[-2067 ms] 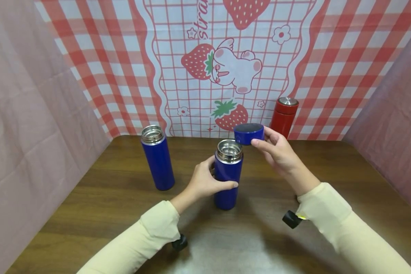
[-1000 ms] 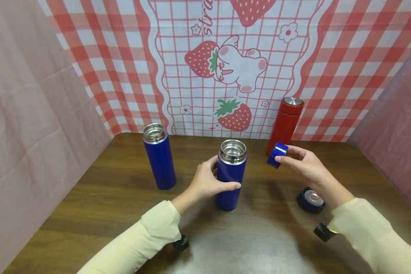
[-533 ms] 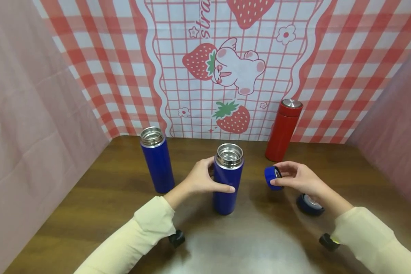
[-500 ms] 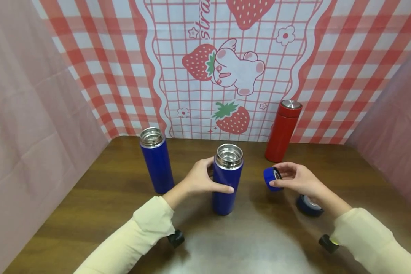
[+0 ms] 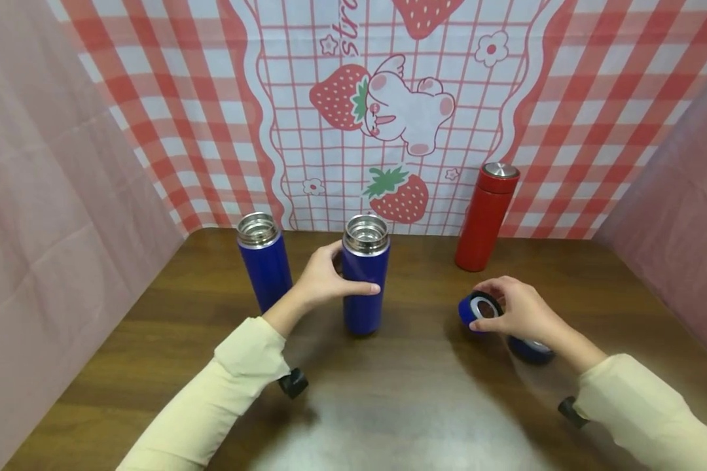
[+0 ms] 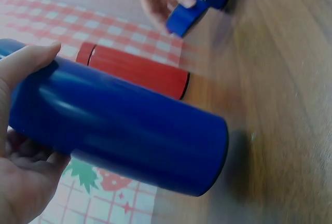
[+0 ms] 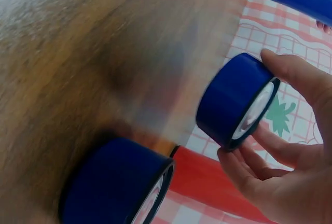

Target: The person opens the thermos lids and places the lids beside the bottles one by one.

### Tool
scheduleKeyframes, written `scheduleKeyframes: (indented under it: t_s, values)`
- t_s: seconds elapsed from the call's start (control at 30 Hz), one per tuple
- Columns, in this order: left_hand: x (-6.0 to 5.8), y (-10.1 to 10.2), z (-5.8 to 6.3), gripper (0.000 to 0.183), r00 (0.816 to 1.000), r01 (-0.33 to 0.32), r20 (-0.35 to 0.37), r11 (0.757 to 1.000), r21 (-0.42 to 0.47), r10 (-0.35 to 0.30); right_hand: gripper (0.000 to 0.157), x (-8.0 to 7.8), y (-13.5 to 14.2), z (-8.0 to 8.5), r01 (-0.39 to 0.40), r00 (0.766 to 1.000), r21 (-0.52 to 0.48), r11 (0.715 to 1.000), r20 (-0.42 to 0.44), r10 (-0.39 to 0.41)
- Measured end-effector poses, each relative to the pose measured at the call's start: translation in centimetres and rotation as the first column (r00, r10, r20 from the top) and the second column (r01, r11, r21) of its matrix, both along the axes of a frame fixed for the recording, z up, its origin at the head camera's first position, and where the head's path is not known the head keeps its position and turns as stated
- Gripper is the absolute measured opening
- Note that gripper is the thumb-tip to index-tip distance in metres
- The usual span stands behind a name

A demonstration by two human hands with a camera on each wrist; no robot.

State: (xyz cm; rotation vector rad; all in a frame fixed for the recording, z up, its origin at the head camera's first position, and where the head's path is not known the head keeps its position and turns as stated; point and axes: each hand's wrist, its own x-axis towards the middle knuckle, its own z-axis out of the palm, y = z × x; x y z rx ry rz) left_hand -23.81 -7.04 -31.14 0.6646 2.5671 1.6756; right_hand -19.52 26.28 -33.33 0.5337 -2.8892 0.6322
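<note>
My left hand (image 5: pixel 324 278) grips an uncapped blue thermos bottle (image 5: pixel 365 294) round its side, thumb across the front. The bottle is upright with its steel mouth showing; in the left wrist view its base hangs close over the table, beside a shadow. My right hand (image 5: pixel 521 314) pinches a blue bottle lid (image 7: pixel 233 99) between thumb and fingers, its pale inner side turned up and toward the palm. A second blue lid (image 7: pixel 114 182) lies on the table close by, partly hidden under the right hand in the head view. Another uncapped blue thermos bottle (image 5: pixel 265 271) stands at the left.
A capped red thermos bottle (image 5: pixel 483 219) stands at the back right, before the strawberry-print checked cloth (image 5: pixel 412 118). Pink cloth (image 5: pixel 76 216) walls off both sides. The wooden table (image 5: pixel 412 399) runs forward toward me.
My right hand has carried the lid from beside the bottle's mouth down and right, turning it. Lately my left hand has shifted the held bottle left and back, nearer the other blue bottle.
</note>
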Motion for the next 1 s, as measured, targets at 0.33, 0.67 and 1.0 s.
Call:
scheduleKeyframes:
  t_s: [0.33, 0.67, 1.0]
  values:
    - [-1.5, -1.3, -0.4, 0.07, 0.979, -0.192, 0.073, 0.981, 0.033, 0.189, 0.06, 0.3, 0.4, -0.6, -0.037, 0.999, 0.149, 0.988, -0.009, 0.039]
    - [-2.0, -0.3, -0.8, 0.072, 0.914, -0.406, 0.02, 0.914, 0.008, 0.405, 0.061, 0.6, 0.8, -1.5, -0.054, 0.998, 0.18, 0.982, -0.003, 0.056]
    - [-2.5, 0.5, -0.9, 0.078, 0.819, -0.574, 0.026, 0.819, -0.001, 0.573, 0.062, 0.6, 1.0, -1.6, -0.074, 0.997, 0.204, 0.976, 0.012, 0.073]
